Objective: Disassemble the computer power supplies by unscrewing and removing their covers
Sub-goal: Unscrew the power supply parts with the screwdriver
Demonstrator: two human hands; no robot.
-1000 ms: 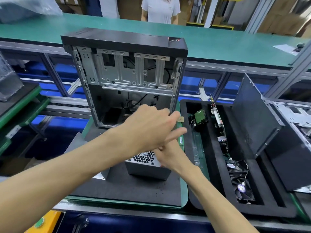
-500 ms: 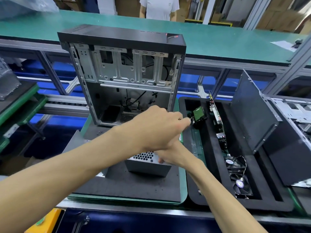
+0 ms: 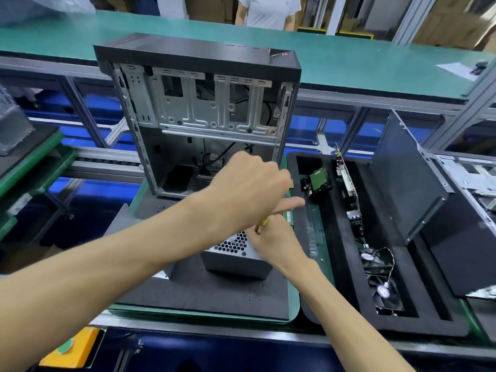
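A grey metal power supply [image 3: 236,260] with a honeycomb vent stands on a dark foam mat [image 3: 214,294] in front of an open, upright PC case [image 3: 204,108]. My left hand [image 3: 247,189] reaches over it from the left, fingers curled around the yellow handle of a screwdriver [image 3: 263,222]. Only a bit of the handle and the dark shaft shows below that hand. My right hand [image 3: 276,242] lies on the supply's top right corner, its fingers closed at the shaft. The tip and the screw are hidden by both hands.
To the right, a black foam tray [image 3: 335,312] holds a green-boarded drive [image 3: 318,181], a card and two fans [image 3: 381,280]. A black side panel [image 3: 402,173] leans beside another case. A yellow box [image 3: 69,350] sits at the near left, and a person [image 3: 268,9] stands behind the green bench.
My left hand has stayed above the power supply, its wrist turning a little. The right hand remains under it at the supply's top. The yellow handle now shows between them.
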